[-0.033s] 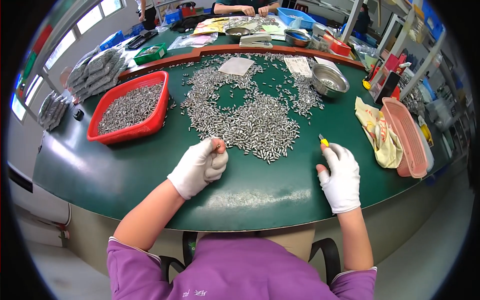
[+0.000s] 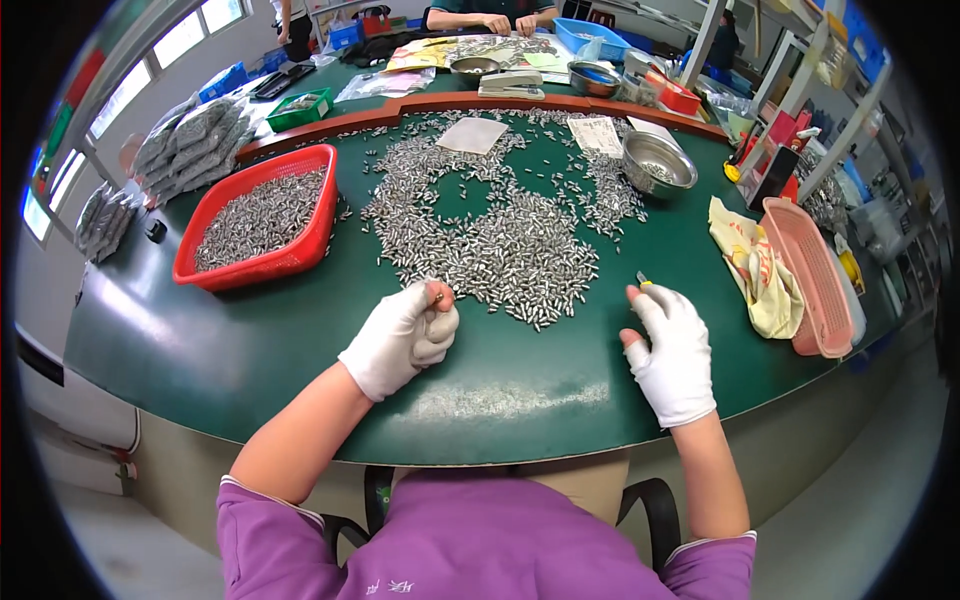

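Note:
My left hand [image 2: 400,338], in a white glove with bare fingertips, is closed in a pinch on a small metal piece [image 2: 438,297], mostly hidden by the fingers. It is at the near-left edge of a spread heap of small silvery metal pieces [image 2: 530,250] on the green tabletop [image 2: 520,405]. My right hand [image 2: 672,350], gloved the same way, rests to the right of the heap with thumb and forefinger apart. Just beyond its fingers lies a small tool with a yellow handle [image 2: 644,280], partly covered by the hand.
A red basket [image 2: 330,200] full of metal pieces stands left. A steel bowl [image 2: 680,170] and paper slips [image 2: 472,135] border the heap. At right are a pink basket [image 2: 815,270] and a yellowish cloth [image 2: 760,270]. Grey bags [image 2: 195,140] are piled far left. Someone sits across.
My right hand has shifted slightly left, and its fingertips now lie beside the yellow-handled tool. The left hand has moved slightly right, still pinching.

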Tool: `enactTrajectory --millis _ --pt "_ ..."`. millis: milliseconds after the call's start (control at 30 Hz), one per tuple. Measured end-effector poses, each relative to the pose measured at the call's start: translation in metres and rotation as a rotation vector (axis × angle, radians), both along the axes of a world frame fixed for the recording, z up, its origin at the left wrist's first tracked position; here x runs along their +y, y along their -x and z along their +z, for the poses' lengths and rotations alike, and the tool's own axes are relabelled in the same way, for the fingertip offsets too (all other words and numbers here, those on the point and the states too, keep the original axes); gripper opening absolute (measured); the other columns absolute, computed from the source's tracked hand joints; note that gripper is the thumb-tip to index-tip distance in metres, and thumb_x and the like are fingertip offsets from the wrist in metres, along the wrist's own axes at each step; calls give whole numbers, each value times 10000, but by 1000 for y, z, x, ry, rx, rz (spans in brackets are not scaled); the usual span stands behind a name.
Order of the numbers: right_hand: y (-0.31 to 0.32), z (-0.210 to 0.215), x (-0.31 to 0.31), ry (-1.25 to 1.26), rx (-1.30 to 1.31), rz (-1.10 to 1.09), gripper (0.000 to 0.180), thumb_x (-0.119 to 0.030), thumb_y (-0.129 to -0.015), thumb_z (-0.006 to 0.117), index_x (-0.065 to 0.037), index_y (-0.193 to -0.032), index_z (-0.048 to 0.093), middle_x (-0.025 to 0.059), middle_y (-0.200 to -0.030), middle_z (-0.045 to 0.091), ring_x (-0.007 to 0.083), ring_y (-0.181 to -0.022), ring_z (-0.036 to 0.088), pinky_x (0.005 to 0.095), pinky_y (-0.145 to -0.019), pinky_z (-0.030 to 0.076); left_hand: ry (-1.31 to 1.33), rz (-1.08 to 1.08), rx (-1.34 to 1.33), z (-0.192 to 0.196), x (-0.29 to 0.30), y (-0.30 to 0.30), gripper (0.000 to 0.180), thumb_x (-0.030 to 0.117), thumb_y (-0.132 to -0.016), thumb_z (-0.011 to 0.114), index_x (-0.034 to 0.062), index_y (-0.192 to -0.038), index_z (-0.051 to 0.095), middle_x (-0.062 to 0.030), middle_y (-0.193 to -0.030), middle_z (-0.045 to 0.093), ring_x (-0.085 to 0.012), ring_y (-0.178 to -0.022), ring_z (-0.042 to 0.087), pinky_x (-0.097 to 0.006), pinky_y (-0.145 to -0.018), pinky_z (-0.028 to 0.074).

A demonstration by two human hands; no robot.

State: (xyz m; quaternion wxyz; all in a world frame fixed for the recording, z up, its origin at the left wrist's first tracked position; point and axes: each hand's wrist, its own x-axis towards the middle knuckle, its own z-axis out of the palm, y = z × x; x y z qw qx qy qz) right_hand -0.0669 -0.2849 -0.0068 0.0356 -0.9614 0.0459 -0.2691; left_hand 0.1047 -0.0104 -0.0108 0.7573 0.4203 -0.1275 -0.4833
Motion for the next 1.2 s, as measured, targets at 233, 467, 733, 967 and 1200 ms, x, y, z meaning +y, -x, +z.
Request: enactTrajectory --millis 233,467,733,967,1200 --pt "-93 5 39 -86 50 313 457 -276 -816 663 -67 -1216 586 136 -1212 588 317 -1156 535 419 -976 446 -46 64 64 -1 7 8 100 216 -960 568 138 -993 514 -9 -791 552 -59 -529 343 -208 -478 259" --pt "-130 -11 54 -33 92 449 496 -393 -843 642 -61 -1208 596 122 -1250 568 339 -1184 500 444 -1025 395 -15 123 53 -5 10 5 128 213 -945 597 123 -1027 558 -18 -755 513 -77 -520 328 -221 -483 264" --pt "-111 0 55 3 104 514 386 -293 -797 679 -73 -1111 638 85 -1144 584 290 -1128 512 418 -975 421 17 77 118 -7 11 2 108 174 -974 532 109 -1059 551 -16 -799 584 -58 -538 359 -208 -492 270" --pt "-114 -2 45 -155 -68 521 336 -149 -753 693 -64 -1074 638 115 -1106 620 317 -1028 589 427 -890 489 33 -17 -22 -11 3 9 156 257 -982 582 120 -1054 560 1 -752 484 -65 -548 327 -207 -501 278" --pt "-130 9 53 -230 -49 502 341 -136 -783 670 -60 -1113 636 125 -1122 626 316 -1039 597 408 -912 490 -19 -64 -75 -8 -5 11 158 245 -972 603 130 -1050 528 -26 -776 500 -57 -541 315 -195 -490 259"
